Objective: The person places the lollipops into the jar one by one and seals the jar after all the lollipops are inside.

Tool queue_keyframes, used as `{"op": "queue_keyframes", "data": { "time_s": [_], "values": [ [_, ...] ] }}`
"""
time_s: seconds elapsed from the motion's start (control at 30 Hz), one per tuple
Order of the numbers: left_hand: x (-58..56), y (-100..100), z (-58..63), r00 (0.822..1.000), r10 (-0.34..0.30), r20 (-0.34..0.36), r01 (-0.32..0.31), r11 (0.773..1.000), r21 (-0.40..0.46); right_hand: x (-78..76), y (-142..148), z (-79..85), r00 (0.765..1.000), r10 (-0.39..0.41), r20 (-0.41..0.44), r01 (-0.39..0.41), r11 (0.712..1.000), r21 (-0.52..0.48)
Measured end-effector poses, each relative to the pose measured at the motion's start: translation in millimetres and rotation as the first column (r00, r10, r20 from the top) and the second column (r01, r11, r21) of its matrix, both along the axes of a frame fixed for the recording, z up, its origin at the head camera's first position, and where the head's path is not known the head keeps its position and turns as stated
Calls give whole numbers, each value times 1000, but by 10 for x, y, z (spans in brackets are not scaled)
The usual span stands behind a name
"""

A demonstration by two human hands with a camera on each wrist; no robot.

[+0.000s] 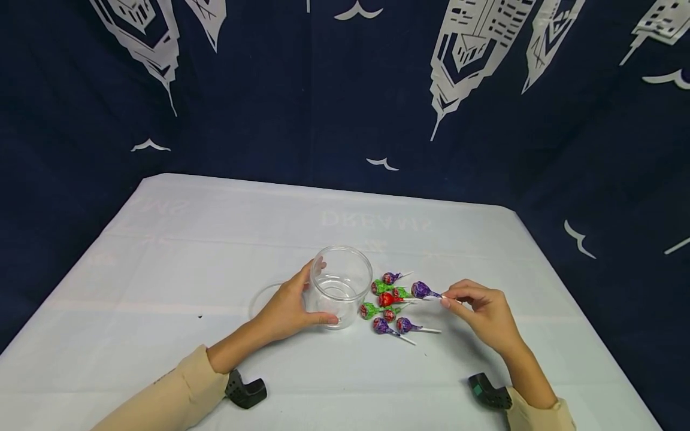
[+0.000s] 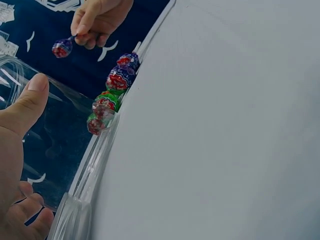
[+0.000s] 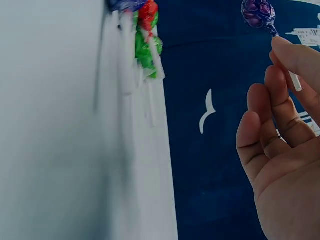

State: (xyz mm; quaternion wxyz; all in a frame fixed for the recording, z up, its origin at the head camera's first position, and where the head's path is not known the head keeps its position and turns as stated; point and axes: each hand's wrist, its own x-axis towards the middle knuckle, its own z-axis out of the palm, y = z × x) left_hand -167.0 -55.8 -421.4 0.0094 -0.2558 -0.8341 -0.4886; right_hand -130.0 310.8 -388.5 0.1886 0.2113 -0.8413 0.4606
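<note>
My left hand (image 1: 286,308) grips a clear round jar (image 1: 345,272) from its left side, thumb across the front near the base. The jar stands upright with its mouth uncovered, and no candy shows inside it. Between thumb and fingertips, my right hand (image 1: 482,308) pinches the stick of a purple-wrapped lollipop (image 1: 422,290). In the right wrist view that lollipop (image 3: 258,13) points head up, raised off the table. Right beside the jar lies a loose group of several lollipops: a red one (image 1: 386,299), green ones (image 1: 369,310) and purple ones (image 1: 381,326), sticks mostly pointing right.
A clear round lid (image 1: 259,297) lies flat on the white-covered table (image 1: 162,263), partly behind the left hand. Dark blue cloth (image 1: 302,108) with white building prints hangs behind the table. Each wrist wears a black device (image 1: 246,389).
</note>
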Motion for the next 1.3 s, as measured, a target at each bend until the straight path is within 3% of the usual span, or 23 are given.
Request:
{"op": "queue_keyframes", "data": {
  "time_s": [0.23,0.7,0.93,1.3],
  "values": [
    [2,-4,-9,1000,2,4,-2,1000,0,-49,-87,144,998,63,5,-63,997,-51],
    [12,5,-14,1000,7,9,-7,1000,0,-172,-282,294,996,89,28,-85,991,-99],
    [-10,3,-49,1000,-8,-18,9,1000,26,-233,-394,349,985,175,13,-169,965,-201],
    [-19,1,-61,999,-6,-45,8,999,39,-291,-570,410,966,258,-9,-252,937,-243]
  ]
}}
